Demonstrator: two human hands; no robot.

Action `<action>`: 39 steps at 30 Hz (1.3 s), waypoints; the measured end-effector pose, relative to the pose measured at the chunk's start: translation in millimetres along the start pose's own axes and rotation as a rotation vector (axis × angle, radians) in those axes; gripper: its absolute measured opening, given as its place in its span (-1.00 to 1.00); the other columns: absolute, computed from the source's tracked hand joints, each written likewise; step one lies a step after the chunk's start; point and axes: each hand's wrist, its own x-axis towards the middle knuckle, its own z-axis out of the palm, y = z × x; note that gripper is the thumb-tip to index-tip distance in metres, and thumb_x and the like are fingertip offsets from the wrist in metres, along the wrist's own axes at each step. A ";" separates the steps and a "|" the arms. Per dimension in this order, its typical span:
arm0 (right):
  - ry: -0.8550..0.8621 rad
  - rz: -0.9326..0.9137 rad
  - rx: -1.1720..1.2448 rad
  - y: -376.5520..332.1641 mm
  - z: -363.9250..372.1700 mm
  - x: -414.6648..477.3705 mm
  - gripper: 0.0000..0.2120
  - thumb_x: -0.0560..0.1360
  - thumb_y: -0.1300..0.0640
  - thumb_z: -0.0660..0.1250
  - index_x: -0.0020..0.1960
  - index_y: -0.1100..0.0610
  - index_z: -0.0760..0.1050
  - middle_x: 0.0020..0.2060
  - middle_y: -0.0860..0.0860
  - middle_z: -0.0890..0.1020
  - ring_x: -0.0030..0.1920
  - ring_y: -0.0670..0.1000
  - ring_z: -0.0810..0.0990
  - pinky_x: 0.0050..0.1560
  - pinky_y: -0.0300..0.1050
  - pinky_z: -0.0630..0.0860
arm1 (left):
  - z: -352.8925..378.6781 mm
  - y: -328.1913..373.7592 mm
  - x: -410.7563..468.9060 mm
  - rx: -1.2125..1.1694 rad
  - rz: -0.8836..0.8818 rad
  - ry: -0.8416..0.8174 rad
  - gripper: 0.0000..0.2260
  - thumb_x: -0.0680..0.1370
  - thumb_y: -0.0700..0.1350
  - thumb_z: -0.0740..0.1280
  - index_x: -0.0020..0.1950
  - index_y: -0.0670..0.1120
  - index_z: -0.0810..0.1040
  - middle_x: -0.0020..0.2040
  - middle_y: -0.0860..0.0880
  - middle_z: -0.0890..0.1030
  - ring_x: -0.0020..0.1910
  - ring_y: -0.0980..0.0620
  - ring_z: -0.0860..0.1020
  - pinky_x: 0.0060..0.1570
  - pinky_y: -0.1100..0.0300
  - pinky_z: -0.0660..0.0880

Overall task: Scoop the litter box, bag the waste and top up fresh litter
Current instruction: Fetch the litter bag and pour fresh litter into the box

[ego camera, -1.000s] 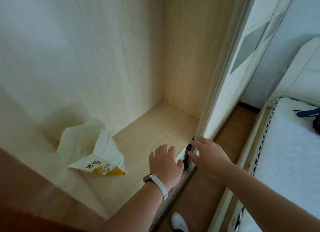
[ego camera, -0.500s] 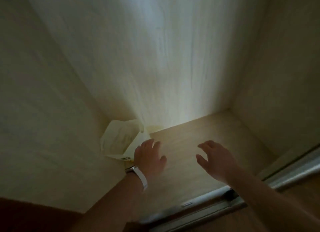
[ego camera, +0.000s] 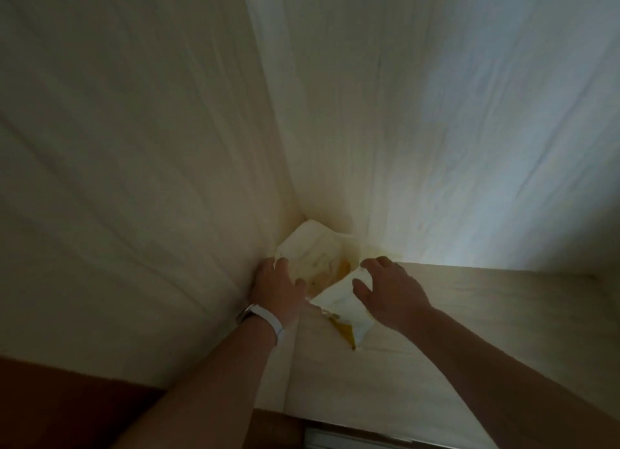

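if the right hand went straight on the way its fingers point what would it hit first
Most likely the open litter bag in the wardrobe corner: the right hand points up-left at its right edge, fingers spread. Whether they already touch it is unclear.

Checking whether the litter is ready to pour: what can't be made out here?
Head view only, dim and blurred.
Print on the bag: too small, blurred.
Bag contents: hidden by its folded mouth and shadow.
Grip of the left hand and right hand: palm sides face away from the camera.
Litter box, scoop: not in view.
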 end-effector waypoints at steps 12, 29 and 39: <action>-0.045 0.268 0.203 18.7 22.8 64.6 -0.62 0.54 -0.08 0.22 0.28 0.09 0.31 0.04 0.06 0.63 0.09 0.13 0.59 0.04 0.05 0.55 | 36.0 5.5 32.8 -0.013 -0.104 -0.006 -0.50 0.54 0.02 0.28 0.39 -0.19 0.27 0.33 -0.18 0.34 0.23 -0.18 0.43 0.10 0.02 0.43; 0.026 0.191 0.326 16.7 35.3 42.9 -0.84 0.53 0.07 0.18 -0.18 0.12 0.32 -0.29 -0.01 0.40 -0.20 0.07 0.43 -0.21 -0.10 0.33 | 55.4 23.5 15.2 -0.152 -0.423 0.047 -0.38 0.45 -0.08 0.31 0.46 -0.15 0.16 0.42 -0.18 0.29 0.40 -0.20 0.26 0.28 -0.12 0.33; 0.114 0.218 0.321 57.3 11.3 -7.6 -0.70 0.50 0.12 0.21 -0.34 0.02 0.18 -0.37 -0.02 0.37 -0.32 0.01 0.37 -0.41 -0.17 0.20 | 43.5 21.6 12.1 -0.286 -0.345 -0.011 -0.75 0.55 0.02 0.18 0.03 -0.12 0.51 -0.01 -0.15 0.56 -0.03 -0.19 0.53 -0.05 0.04 0.46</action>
